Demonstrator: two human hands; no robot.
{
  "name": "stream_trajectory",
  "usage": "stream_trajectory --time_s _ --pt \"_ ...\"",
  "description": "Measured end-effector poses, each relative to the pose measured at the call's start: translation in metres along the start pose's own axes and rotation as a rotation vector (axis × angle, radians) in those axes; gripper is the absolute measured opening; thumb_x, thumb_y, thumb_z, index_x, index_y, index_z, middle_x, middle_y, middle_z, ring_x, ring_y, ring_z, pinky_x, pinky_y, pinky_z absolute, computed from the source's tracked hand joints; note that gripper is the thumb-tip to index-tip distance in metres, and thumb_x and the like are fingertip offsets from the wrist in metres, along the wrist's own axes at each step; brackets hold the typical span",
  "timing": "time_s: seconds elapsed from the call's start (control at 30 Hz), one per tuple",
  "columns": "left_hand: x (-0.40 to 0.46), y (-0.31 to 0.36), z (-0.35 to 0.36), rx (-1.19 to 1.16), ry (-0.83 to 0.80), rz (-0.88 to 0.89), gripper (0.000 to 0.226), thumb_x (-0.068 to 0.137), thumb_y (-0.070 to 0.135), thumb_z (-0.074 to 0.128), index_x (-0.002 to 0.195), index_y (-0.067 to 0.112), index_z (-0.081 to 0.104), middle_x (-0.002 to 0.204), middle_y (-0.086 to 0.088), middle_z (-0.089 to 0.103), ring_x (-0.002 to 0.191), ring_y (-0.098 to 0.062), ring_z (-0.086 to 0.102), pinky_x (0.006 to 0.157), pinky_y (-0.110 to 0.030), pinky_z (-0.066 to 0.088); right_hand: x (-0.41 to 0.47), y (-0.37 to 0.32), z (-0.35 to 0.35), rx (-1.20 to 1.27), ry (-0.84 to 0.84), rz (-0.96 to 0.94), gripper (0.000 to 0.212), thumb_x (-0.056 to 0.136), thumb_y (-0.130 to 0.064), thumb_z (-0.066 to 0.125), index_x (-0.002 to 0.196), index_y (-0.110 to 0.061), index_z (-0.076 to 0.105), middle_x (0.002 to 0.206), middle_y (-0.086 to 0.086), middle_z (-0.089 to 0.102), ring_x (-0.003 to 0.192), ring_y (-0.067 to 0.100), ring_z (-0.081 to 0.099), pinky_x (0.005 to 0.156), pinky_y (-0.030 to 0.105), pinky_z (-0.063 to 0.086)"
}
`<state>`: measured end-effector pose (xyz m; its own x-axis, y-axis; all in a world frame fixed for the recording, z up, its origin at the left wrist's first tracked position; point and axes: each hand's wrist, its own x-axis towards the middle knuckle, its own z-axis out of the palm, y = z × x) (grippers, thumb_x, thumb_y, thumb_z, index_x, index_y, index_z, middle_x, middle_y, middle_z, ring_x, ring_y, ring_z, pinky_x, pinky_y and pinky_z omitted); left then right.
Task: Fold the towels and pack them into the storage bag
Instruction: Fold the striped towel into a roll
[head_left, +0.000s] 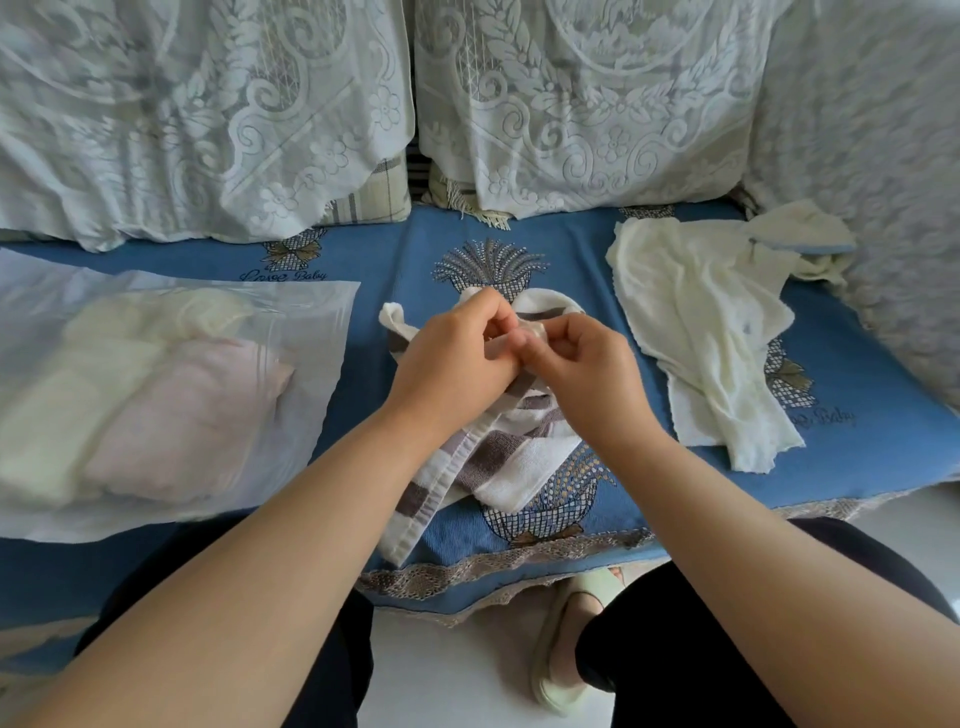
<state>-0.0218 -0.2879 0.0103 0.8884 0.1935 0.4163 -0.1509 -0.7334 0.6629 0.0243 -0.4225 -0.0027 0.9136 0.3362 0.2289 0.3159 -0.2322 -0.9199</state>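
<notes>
Both my hands, left hand (457, 353) and right hand (576, 364), pinch the striped towel (498, 457) top edge together; I should match corners, then fold flat before bagging in the storage bag (311, 312).

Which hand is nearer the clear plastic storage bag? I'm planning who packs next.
Left. The left hand grips the brown-and-white striped towel just right of the clear plastic storage bag; the right hand pinches the same towel, farther from the bag.
</notes>
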Motion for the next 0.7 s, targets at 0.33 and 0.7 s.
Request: stream_trajectory --time_s 0.33,0.7 --pt "-0.023 0.003 -0.031 0.126 -0.013 -0.023 0.036 0.081 0.051 0.063 0.061 0.025 0.046 0.052 0.006 0.047 0.05 -0.009 0.047 0.045 -0.029 0.03 -0.007 -0.026 -0.042 -0.184 0.252 0.005 0.02 0.1 -0.026 0.041 0.088 -0.014 0.051 0.065 -0.01 0.049 0.058 0.0 0.049 0.05 0.012 0.034" --pt "-0.048 0.059 -0.152 -0.857 -0.198 -0.183 0.034 0.066 0.04 0.072 0.052 0.023 0.046 0.055 -0.001 0.04 0.055 -0.018 0.037 0.054 -0.031 0.021 0.031 -0.079 -0.112 -0.006 0.461 0.139 0.036 0.1 -0.032 0.035 0.07 -0.015 0.047 0.066 -0.001 0.041 0.06 0.013 0.039 0.056 0.029 0.032"
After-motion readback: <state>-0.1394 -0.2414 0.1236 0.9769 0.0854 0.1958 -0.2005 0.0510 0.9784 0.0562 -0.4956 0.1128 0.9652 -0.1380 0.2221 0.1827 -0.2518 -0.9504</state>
